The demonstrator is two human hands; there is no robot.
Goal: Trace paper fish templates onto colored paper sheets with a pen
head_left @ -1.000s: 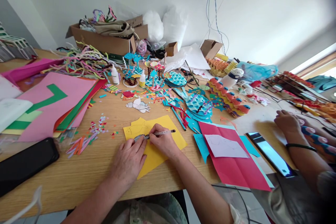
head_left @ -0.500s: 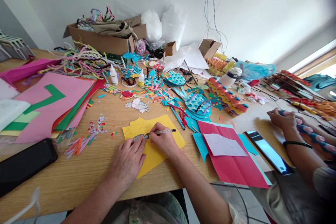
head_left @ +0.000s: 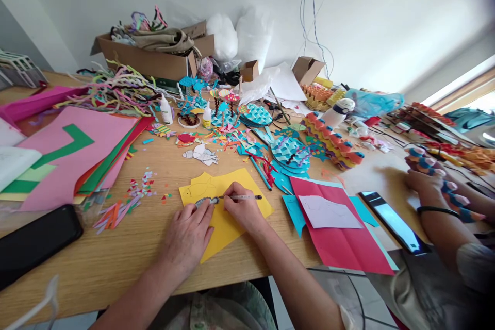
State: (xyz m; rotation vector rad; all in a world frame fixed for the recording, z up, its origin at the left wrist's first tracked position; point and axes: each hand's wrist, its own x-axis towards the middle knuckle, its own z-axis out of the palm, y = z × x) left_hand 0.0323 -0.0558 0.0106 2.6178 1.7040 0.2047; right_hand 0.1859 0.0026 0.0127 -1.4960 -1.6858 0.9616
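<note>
A yellow sheet (head_left: 220,234) lies on the wooden table, with a fish outline (head_left: 198,189) drawn near its upper left. My left hand (head_left: 189,229) lies on the sheet's left part, its fingers stretched over a small grey paper cutout (head_left: 208,201) and pressing it down. In my right hand (head_left: 242,209) is a pencil (head_left: 247,197), pinched between the fingers, with its tip at the right end of the cutout. A cut-out paper fish (head_left: 201,154) rests above the yellow sheet.
Coloured paper (head_left: 104,139) and a black phone (head_left: 42,242) lie left. Paper scraps and glue bottles (head_left: 166,110) sit behind. Right are a red folded sheet (head_left: 332,242), another phone (head_left: 394,221) and another person's hands (head_left: 425,183) holding a painted bumpy strip (head_left: 456,198).
The pencil in my right hand has tilted slightly, its back end lower and further right. The other person's painted strip has shifted up and left in their hands.
</note>
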